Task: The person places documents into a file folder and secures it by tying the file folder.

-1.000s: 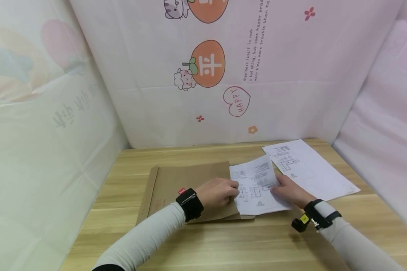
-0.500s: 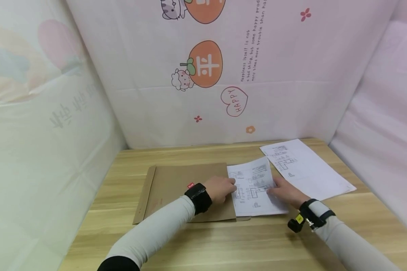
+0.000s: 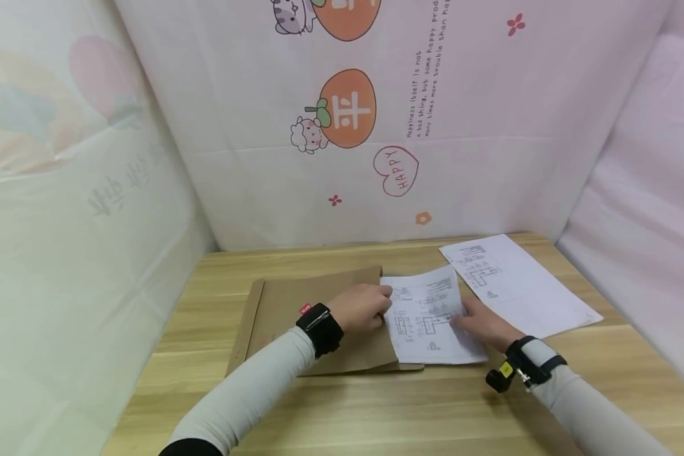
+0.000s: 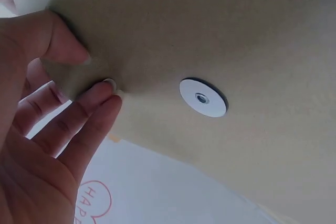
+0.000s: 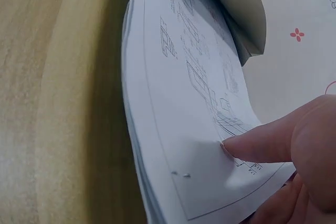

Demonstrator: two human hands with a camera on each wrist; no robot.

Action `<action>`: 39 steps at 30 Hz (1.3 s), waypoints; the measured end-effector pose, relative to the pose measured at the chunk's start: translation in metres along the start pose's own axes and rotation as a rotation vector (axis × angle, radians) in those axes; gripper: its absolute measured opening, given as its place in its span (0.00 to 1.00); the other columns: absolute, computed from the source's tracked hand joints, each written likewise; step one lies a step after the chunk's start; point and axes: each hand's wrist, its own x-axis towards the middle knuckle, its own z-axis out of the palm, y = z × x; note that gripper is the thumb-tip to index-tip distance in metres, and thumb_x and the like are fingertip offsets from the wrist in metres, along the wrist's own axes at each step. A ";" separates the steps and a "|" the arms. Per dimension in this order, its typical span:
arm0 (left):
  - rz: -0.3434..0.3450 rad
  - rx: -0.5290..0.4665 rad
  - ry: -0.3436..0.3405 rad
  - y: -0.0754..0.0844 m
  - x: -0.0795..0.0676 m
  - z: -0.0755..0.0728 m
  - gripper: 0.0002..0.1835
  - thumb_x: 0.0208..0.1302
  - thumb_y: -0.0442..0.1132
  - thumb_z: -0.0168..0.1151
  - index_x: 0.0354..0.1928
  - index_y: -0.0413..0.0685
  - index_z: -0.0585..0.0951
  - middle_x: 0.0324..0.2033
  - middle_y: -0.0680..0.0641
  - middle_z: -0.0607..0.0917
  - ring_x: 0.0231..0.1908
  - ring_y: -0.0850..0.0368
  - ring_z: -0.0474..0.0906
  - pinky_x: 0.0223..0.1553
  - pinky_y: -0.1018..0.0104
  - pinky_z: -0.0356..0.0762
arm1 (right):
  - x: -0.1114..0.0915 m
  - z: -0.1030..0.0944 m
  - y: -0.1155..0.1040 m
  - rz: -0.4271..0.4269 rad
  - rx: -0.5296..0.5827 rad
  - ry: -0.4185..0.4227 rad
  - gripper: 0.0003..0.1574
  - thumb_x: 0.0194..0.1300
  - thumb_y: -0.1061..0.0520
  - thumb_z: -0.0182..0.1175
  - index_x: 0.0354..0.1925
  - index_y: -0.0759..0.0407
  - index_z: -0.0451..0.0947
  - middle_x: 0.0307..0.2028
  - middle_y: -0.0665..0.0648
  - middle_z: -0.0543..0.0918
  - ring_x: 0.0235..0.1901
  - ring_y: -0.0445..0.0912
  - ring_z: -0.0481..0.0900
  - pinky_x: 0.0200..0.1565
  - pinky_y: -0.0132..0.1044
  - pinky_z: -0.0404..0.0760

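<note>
A brown kraft paper file envelope point(image 3: 296, 304) lies flat on the table, its mouth facing right. My left hand point(image 3: 360, 307) pinches the upper layer at that mouth and holds it raised; the left wrist view shows thumb and fingers at the edge point(image 4: 68, 82), beside a round white button point(image 4: 203, 98). A stapled stack of printed drawing sheets point(image 3: 427, 316) has its left end at the envelope's mouth; how far inside it reaches is hidden. My right hand point(image 3: 486, 322) grips the stack's right edge, thumb on top point(image 5: 262, 142) and fingers underneath.
Another set of printed sheets point(image 3: 524, 288) lies at the back right of the wooden table point(image 3: 399, 411). White patterned cloth point(image 3: 273, 190) hangs behind and on both sides.
My left hand has shifted slightly away from me along the envelope's mouth, and the envelope's far right corner is lifted higher. The right hand and the stack stay nearly in place.
</note>
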 end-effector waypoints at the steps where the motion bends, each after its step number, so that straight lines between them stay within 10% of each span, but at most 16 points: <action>1: -0.002 -0.008 0.004 0.000 -0.001 -0.002 0.12 0.57 0.32 0.68 0.23 0.56 0.78 0.31 0.56 0.71 0.27 0.63 0.67 0.29 0.74 0.63 | -0.001 0.000 -0.001 -0.005 -0.002 -0.001 0.48 0.73 0.59 0.56 0.78 0.74 0.43 0.76 0.79 0.44 0.75 0.75 0.44 0.69 0.72 0.49; 39: 0.055 -0.014 0.088 0.014 -0.010 -0.013 0.15 0.52 0.30 0.65 0.20 0.54 0.70 0.25 0.57 0.71 0.26 0.63 0.66 0.29 0.73 0.63 | 0.012 0.023 -0.025 -0.095 -0.102 0.031 0.42 0.73 0.52 0.60 0.75 0.68 0.59 0.71 0.75 0.65 0.70 0.69 0.64 0.67 0.69 0.60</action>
